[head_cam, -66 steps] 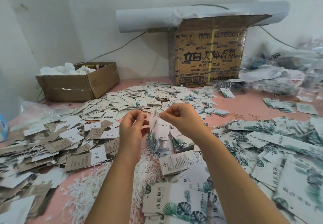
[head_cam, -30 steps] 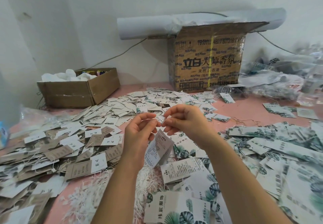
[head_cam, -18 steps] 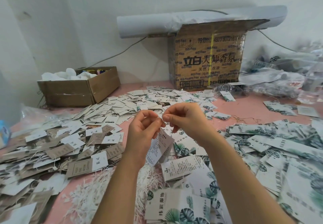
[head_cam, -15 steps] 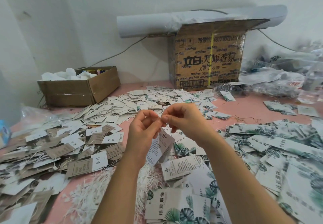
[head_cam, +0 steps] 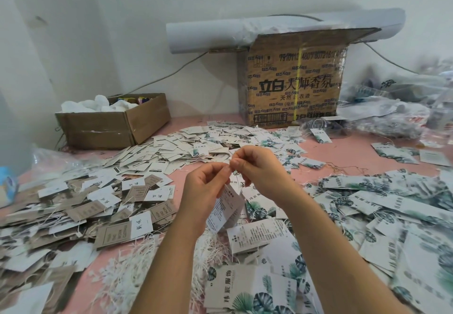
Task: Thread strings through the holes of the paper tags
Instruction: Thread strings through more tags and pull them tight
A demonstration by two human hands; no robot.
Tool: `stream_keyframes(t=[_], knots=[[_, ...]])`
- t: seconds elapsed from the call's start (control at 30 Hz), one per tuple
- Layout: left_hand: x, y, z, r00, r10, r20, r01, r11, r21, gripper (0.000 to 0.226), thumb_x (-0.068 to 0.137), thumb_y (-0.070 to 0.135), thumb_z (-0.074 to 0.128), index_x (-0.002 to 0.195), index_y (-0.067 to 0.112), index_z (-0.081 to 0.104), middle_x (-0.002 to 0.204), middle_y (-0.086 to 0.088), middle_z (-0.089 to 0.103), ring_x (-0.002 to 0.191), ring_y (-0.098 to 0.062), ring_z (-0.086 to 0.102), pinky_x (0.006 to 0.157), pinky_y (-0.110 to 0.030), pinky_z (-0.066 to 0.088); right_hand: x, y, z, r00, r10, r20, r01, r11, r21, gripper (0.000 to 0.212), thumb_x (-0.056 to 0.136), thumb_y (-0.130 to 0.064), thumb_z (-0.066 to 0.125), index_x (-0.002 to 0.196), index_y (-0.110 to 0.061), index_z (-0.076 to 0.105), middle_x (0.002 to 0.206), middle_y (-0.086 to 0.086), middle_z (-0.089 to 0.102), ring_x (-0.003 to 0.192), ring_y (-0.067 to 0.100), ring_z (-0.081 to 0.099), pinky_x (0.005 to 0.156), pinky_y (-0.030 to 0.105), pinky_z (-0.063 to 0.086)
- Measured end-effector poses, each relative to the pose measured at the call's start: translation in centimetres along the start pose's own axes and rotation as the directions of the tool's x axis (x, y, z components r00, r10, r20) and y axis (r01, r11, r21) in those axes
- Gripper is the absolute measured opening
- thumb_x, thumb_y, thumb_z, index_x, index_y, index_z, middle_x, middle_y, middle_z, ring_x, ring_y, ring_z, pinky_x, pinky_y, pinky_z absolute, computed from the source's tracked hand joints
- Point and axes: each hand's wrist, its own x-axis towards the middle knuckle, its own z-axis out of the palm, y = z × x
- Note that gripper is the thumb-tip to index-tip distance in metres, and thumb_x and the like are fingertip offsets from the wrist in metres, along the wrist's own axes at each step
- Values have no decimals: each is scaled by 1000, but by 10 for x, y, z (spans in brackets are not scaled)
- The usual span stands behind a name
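My left hand [head_cam: 204, 188] pinches the top corner of a small set of white printed paper tags [head_cam: 224, 209], which hang tilted below its fingers above the table. My right hand [head_cam: 259, 169] meets it fingertip to fingertip, with thumb and forefinger pinched at the tags' top; the string between them is too thin to make out. A heap of white strings [head_cam: 137, 259] lies on the pink table [head_cam: 343, 152] under my forearms. Leaf-printed tags [head_cam: 250, 294] lie stacked in front.
Loose tags cover the table: brown and white ones [head_cam: 81, 210] at the left, leaf-printed ones [head_cam: 392, 203] at the right, a white pile [head_cam: 196, 142] behind. A low cardboard box [head_cam: 115, 122] stands back left, a tall printed carton [head_cam: 294, 83] back centre, plastic bags [head_cam: 397, 110] back right.
My hands rose slightly and closed together, fingertips now touching at the tags' top. The tags swung from hanging straight to tilted beneath my left hand.
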Motion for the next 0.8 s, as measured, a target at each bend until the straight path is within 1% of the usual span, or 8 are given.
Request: stream_keyframes(t=[0.07, 0.17, 0.3, 0.4, 0.63, 0.73, 0.8], knots=[[0, 0, 0, 1000, 7, -1, -7, 1000, 20, 11, 88, 21, 61, 86, 13, 69, 54, 12, 54, 50, 0, 43, 51, -15, 37, 0, 0, 0, 1000, 3, -8, -3, 1000, 10, 21, 89, -6, 58, 71, -16, 56, 47, -21, 55, 44, -4, 45, 45, 13, 40], [-1, -1, 1, 1000, 24, 4, -25, 999, 42, 11, 89, 20, 59, 85, 15, 67, 54, 14, 56, 49, 4, 44, 50, -12, 38, -1, -1, -1, 999, 7, -45, -5, 999, 42, 18, 86, -7, 63, 70, -15, 60, 50, -14, 56, 44, -3, 46, 46, 14, 42], [-1, -1, 1, 999, 43, 5, -43, 997, 63, 12, 92, 17, 57, 85, 14, 66, 52, 16, 54, 49, 4, 44, 50, -11, 38, -3, -1, -5, 998, 16, -60, -14, 999, 32, 19, 83, -9, 68, 67, -19, 63, 54, -10, 57, 45, -3, 47, 48, 17, 44], [-1, -1, 0, 999, 52, 3, -52, 996, 73, 13, 93, 16, 56, 84, 16, 65, 52, 17, 54, 48, 5, 44, 51, -10, 38, -3, -2, -6, 999, 34, -35, -32, 999, 31, 14, 82, -10, 69, 69, -18, 66, 56, -7, 59, 46, -1, 48, 49, 19, 46], [0, -3, -1, 997, 66, 36, -69, 993, 99, 11, 92, 17, 56, 87, 15, 66, 57, 17, 60, 51, 7, 48, 51, -7, 38, -3, -3, -5, 996, 69, -60, -62, 991, 118, 14, 83, -9, 67, 70, -15, 70, 55, -6, 61, 48, 4, 50, 49, 18, 48], [0, -5, -1, 997, 62, 50, -68, 987, 145, 12, 92, 18, 57, 85, 19, 67, 65, 13, 63, 58, 3, 52, 55, -11, 42, -4, -1, -5, 992, 124, -34, -115, 975, 192, 10, 83, -9, 66, 76, -13, 71, 54, -7, 63, 51, 7, 52, 52, 19, 49], [0, -5, -1, 996, 65, 56, -74, 981, 178, 11, 92, 18, 58, 86, 19, 67, 73, 3, 65, 65, -2, 54, 59, -14, 45, -4, 0, -5, 988, 152, -14, -145, 961, 236, 8, 82, -8, 67, 77, -13, 71, 56, -6, 64, 52, 7, 53, 53, 18, 50]])
